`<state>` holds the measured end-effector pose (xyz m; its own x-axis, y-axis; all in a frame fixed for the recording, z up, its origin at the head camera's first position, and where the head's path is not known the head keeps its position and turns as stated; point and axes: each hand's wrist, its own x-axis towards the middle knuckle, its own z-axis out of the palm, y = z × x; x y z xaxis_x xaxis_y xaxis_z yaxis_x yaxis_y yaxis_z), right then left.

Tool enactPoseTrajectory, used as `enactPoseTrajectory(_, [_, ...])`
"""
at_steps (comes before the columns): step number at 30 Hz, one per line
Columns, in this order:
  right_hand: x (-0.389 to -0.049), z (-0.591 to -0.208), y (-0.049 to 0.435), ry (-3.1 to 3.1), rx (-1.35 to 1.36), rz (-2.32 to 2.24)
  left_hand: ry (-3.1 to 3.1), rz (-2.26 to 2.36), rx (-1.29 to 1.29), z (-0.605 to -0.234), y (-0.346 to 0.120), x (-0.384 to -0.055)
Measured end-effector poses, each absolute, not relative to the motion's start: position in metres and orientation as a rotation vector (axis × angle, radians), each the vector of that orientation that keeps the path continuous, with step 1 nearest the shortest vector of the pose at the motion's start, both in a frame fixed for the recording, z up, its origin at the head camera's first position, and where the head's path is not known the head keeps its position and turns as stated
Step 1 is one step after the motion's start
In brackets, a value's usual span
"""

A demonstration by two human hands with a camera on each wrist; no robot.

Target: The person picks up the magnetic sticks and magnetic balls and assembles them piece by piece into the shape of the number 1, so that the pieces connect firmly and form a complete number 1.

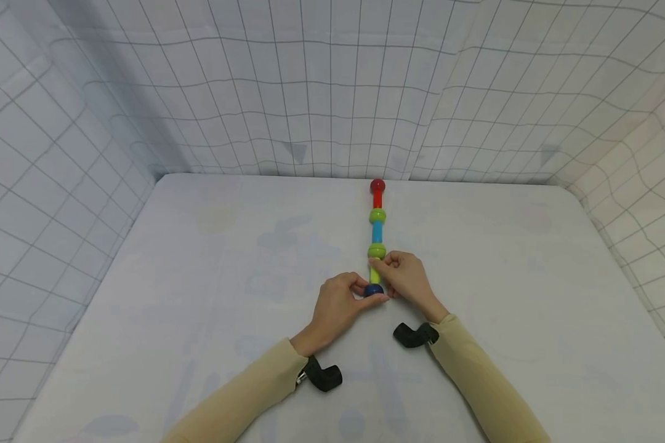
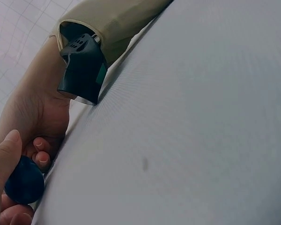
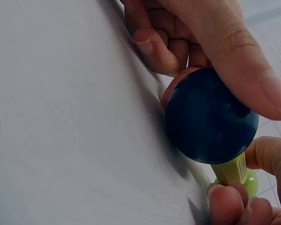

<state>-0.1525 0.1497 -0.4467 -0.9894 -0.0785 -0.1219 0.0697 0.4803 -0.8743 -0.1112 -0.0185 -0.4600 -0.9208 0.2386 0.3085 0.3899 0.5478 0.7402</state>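
Observation:
A row of joined toy pieces lies lengthwise on the white table. From its far end come a red ball (image 1: 377, 186), a red rod (image 1: 377, 199), a green ball (image 1: 377, 215), a light blue rod (image 1: 377, 232), another green ball (image 1: 377, 250), a yellow-green rod (image 1: 374, 277) and a dark blue ball (image 1: 374, 289). My left hand (image 1: 335, 304) holds the dark blue ball between thumb and fingers at the near end. With thumb and fingertips, my right hand (image 1: 410, 280) pinches the yellow-green rod. In the right wrist view the blue ball (image 3: 210, 117) meets the ribbed yellow-green rod (image 3: 230, 171).
The white table (image 1: 227, 246) spreads around the row, with faint printed shapes on it. White sheets with a dark grid (image 1: 332, 92) stand behind and at both sides. A black wrist camera (image 1: 324, 375) sits at the left sleeve, another black wrist camera (image 1: 412, 335) at the right.

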Motion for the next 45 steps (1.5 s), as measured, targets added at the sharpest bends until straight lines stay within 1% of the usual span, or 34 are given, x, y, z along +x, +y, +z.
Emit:
enactPoseTrajectory(13, [-0.1539, -0.4461, 0.1515, 2.559, -0.012, -1.535, -2.642, -1.276, -0.519, -0.4589, -0.0152, -0.1126])
enactPoseTrajectory(45, [-0.1544, -0.4502, 0.1508, 2.567, -0.001, -1.572, -2.649, -1.197, -0.584, -0.4629, -0.0166, -0.1121])
